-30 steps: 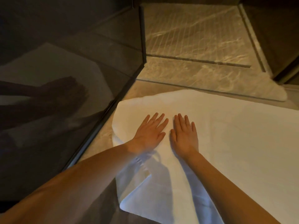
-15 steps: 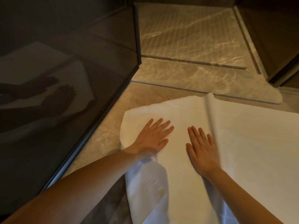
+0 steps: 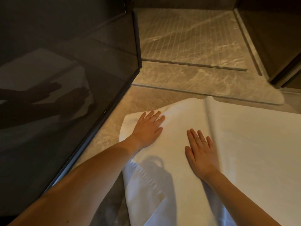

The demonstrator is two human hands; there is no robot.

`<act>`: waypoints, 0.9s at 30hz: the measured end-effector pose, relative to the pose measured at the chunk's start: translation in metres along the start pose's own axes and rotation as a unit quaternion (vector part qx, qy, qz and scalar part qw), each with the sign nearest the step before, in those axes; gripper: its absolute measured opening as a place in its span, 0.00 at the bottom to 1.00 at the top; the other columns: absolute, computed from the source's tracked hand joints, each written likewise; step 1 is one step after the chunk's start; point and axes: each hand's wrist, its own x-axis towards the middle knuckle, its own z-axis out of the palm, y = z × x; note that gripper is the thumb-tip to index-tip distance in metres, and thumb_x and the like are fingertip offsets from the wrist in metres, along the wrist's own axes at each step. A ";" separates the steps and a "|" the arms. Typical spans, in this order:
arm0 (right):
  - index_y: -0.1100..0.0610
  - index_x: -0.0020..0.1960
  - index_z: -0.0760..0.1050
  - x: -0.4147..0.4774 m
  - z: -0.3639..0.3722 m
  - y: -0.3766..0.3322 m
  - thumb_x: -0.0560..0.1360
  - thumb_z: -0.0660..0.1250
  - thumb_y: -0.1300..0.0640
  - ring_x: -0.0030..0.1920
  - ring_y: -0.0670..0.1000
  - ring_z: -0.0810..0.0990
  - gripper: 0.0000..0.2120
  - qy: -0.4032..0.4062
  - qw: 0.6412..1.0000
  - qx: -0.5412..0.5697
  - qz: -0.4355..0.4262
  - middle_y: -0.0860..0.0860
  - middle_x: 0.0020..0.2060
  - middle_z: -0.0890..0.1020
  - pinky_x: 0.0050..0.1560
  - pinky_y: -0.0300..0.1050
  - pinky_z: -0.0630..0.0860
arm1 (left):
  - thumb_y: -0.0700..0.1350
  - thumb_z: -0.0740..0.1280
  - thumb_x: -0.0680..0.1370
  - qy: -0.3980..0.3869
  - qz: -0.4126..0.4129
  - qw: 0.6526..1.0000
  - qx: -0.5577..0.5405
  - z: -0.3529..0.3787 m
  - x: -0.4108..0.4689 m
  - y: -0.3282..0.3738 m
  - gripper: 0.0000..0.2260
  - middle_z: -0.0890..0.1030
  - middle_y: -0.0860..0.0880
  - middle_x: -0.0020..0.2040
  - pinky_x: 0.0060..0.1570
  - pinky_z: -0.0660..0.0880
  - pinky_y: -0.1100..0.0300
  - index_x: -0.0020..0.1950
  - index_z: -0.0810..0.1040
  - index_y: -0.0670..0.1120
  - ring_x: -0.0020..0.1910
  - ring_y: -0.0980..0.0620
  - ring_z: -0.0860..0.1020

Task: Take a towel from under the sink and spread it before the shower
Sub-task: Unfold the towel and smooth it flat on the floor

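Note:
A white towel (image 3: 244, 141) lies spread on the beige stone floor in front of the shower entrance (image 3: 187, 46). A raised fold runs across it from its far edge towards me, just right of my right hand. My left hand (image 3: 148, 129) rests flat, fingers apart, on the towel's far left corner. My right hand (image 3: 202, 150) presses flat on the towel to the right of it, palm down. Neither hand grips the cloth. The towel's near left edge is rumpled and shadowed by my left forearm.
A dark glass shower panel (image 3: 65, 79) stands at the left and reflects my hands. Its metal frame (image 3: 136, 39) ends at the shower threshold (image 3: 195, 75). A dark wall edge (image 3: 285, 74) closes the right side. Bare floor (image 3: 114, 128) lies between towel and glass.
My hands have slid apart over the towel: the left towards the far left corner, the right to the right. A fold has risen beside the right hand.

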 end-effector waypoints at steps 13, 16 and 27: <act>0.50 0.80 0.42 0.000 0.002 0.001 0.79 0.34 0.41 0.78 0.47 0.41 0.31 0.001 1.000 -0.016 0.005 0.45 0.78 0.46 0.77 0.50 0.41 | 0.43 0.60 0.81 0.083 -0.056 0.995 0.027 -0.038 0.018 0.013 0.14 0.82 0.44 0.54 0.45 0.74 0.55 0.64 0.78 0.46 0.51 0.42 0.79; 0.50 0.80 0.43 0.000 0.001 0.000 0.78 0.35 0.41 0.79 0.49 0.43 0.32 -0.002 1.000 -0.018 0.006 0.45 0.79 0.47 0.78 0.51 0.42 | 0.38 0.66 0.77 0.083 0.084 0.992 0.040 -0.031 -0.013 0.035 0.10 0.83 0.40 0.48 0.40 0.78 0.46 0.57 0.81 0.40 0.46 0.38 0.81; 0.51 0.80 0.43 0.000 0.001 0.000 0.78 0.35 0.41 0.79 0.50 0.44 0.32 -0.002 1.000 -0.021 0.008 0.46 0.79 0.48 0.77 0.51 0.43 | 0.53 0.60 0.81 -0.025 -0.082 0.996 0.022 -0.036 0.008 0.033 0.27 0.58 0.45 0.78 0.75 0.50 0.50 0.79 0.55 0.53 0.77 0.45 0.55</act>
